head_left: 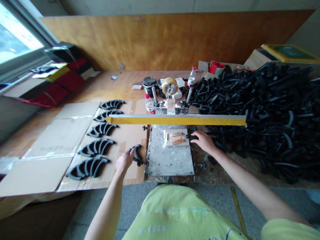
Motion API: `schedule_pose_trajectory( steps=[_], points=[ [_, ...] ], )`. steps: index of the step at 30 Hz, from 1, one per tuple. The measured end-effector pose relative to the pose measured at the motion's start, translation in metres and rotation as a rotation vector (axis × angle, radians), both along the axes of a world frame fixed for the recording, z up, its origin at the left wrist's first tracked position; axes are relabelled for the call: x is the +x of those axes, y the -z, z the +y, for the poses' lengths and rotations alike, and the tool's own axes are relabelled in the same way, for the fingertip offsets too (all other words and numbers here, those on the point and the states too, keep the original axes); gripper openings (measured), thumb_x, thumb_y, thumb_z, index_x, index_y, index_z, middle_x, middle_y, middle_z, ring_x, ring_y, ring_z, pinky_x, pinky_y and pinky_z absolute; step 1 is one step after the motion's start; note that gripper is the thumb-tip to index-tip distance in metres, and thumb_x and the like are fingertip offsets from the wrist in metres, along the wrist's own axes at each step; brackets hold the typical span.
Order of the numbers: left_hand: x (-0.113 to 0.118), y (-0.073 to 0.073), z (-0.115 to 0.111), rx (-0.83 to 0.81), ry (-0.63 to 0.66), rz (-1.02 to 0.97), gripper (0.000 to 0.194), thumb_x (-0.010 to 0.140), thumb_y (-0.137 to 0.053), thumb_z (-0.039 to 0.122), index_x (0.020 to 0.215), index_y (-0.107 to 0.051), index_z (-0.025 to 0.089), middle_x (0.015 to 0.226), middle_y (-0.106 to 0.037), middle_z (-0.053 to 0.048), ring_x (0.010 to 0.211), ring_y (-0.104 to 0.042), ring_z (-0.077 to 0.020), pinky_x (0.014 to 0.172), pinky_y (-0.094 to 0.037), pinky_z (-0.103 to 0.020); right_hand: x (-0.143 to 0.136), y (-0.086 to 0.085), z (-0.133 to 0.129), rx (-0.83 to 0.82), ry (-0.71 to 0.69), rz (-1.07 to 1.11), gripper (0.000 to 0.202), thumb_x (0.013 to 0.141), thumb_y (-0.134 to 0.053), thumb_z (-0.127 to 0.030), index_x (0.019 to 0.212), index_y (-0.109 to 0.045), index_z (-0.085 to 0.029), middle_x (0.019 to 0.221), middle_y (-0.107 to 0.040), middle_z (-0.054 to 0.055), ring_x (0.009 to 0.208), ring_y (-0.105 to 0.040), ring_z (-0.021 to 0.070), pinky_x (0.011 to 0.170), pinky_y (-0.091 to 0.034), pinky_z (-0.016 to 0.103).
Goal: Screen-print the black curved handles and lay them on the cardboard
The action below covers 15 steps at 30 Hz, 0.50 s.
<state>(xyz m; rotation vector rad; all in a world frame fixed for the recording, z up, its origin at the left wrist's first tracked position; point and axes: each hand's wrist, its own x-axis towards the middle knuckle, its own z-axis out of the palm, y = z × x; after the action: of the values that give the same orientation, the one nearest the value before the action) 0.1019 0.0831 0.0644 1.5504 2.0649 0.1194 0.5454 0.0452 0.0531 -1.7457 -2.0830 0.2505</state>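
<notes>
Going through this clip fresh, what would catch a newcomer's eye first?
Probably the heap of black parts filling the table's right side. Next, the long yellow bar spanning the middle, above the metal plate. Then the five neat groups of curved black parts on cardboard, left of the person's left hand.

A tape roll [170,86] and dark tub [150,86] sit near two pink-capped bottles [191,79] over there, a long wooden board [175,41] behind them.

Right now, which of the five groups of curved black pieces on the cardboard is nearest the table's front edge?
The front group, left of the left hand; the other four lie farther back, behind it.
</notes>
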Motion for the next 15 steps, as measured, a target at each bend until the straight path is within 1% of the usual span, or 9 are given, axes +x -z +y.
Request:
schedule_pose_trajectory(
  steps=[1, 2, 4, 6, 8, 9, 10, 12, 15],
  points=[
    [0.010, -0.014, 0.007, 0.039, -0.034, -0.100, 0.043, 0.085, -0.044, 0.057, 0.072, -0.061, 0.020, 0.045, -0.053, -0.001, 0.047, -0.055, -0.0179, 0.053, -0.040, -0.026, -0.024, -0.002, 0.009, 0.058, -0.031, 0.046, 0.020, 0.079, -0.070, -0.024, 0.099, -0.066, -0.024, 0.099, -0.070, 0.004, 0.095, -0.062, 0.0218, 0.084, -0.048, 0.035],
    [0.021, -0.030, 0.014, 0.102, -0.069, -0.248, 0.042, 0.085, -0.045, 0.057, 0.073, -0.061, 0.019, 0.046, -0.054, 0.000, 0.046, -0.053, -0.0165, 0.051, -0.039, -0.025, -0.047, -0.003, 0.017, 0.104, -0.057, 0.075, 0.018, 0.079, -0.071, -0.022, 0.096, -0.066, -0.024, 0.097, -0.070, 0.004, 0.095, -0.061, 0.0224, 0.084, -0.047, 0.035],
    [0.046, -0.063, 0.027, 0.287, -0.098, -0.608, 0.040, 0.084, -0.049, 0.058, 0.083, -0.060, 0.019, 0.052, -0.056, 0.001, 0.045, -0.050, -0.0132, 0.048, -0.038, -0.023, -0.083, -0.002, 0.028, 0.151, -0.117, 0.090, 0.016, 0.078, -0.073, -0.019, 0.093, -0.067, -0.023, 0.094, -0.070, 0.005, 0.095, -0.059, 0.0234, 0.084, -0.046, 0.037],
    [0.071, -0.095, 0.036, 0.469, -0.104, -0.912, 0.038, 0.082, -0.054, 0.057, 0.086, -0.058, 0.019, 0.055, -0.057, 0.003, 0.045, -0.048, -0.0106, 0.048, -0.039, -0.021, -0.102, 0.000, 0.031, 0.151, -0.182, 0.077, 0.018, 0.076, -0.075, -0.019, 0.092, -0.068, -0.022, 0.095, -0.071, 0.005, 0.094, -0.057, 0.0236, 0.084, -0.045, 0.037],
    [0.091, -0.121, 0.039, 0.592, -0.108, -1.122, 0.036, 0.082, -0.056, 0.055, 0.086, -0.058, 0.019, 0.056, -0.056, 0.003, 0.045, -0.048, -0.0089, 0.047, -0.039, -0.019, -0.107, 0.002, 0.029, 0.134, -0.240, 0.078, 0.019, 0.076, -0.076, -0.018, 0.093, -0.069, -0.022, 0.097, -0.071, 0.005, 0.094, -0.057, 0.0226, 0.084, -0.044, 0.036],
    [0.099, -0.131, 0.039, 0.626, -0.109, -1.193, 0.036, 0.083, -0.056, 0.054, 0.086, -0.059, 0.019, 0.055, -0.056, 0.004, 0.045, -0.047, -0.0084, 0.047, -0.039, -0.019, -0.106, 0.003, 0.028, 0.126, -0.262, 0.088, 0.018, 0.076, -0.075, -0.018, 0.092, -0.069, -0.021, 0.098, -0.071, 0.004, 0.094, -0.056, 0.0220, 0.085, -0.043, 0.036],
    [0.105, -0.139, 0.038, 0.645, -0.114, -1.243, 0.036, 0.083, -0.055, 0.054, 0.087, -0.059, 0.018, 0.054, -0.055, 0.004, 0.045, -0.047, -0.0081, 0.047, -0.039, -0.019, -0.104, 0.004, 0.026, 0.119, -0.278, 0.099, 0.016, 0.077, -0.074, -0.018, 0.092, -0.069, -0.021, 0.099, -0.071, 0.004, 0.094, -0.056, 0.0215, 0.086, -0.043, 0.036],
    [0.113, -0.148, 0.035, 0.657, -0.128, -1.290, 0.038, 0.085, -0.053, 0.054, 0.090, -0.061, 0.017, 0.052, -0.053, 0.004, 0.045, -0.048, -0.0081, 0.046, -0.039, -0.018, -0.099, 0.005, 0.026, 0.119, -0.281, 0.116, 0.011, 0.081, -0.070, -0.017, 0.091, -0.070, -0.021, 0.098, -0.072, 0.004, 0.095, -0.056, 0.0213, 0.087, -0.043, 0.037],
    [0.116, -0.149, 0.034, 0.658, -0.152, -1.272, 0.042, 0.086, -0.052, 0.056, 0.092, -0.062, 0.016, 0.052, -0.054, 0.004, 0.046, -0.050, -0.0085, 0.046, -0.039, -0.018, -0.099, 0.010, 0.031, 0.127, -0.218, 0.120, 0.013, 0.087, -0.062, -0.016, 0.094, -0.072, -0.020, 0.095, -0.072, 0.005, 0.093, -0.056, 0.0219, 0.087, -0.044, 0.038]
  ],
)
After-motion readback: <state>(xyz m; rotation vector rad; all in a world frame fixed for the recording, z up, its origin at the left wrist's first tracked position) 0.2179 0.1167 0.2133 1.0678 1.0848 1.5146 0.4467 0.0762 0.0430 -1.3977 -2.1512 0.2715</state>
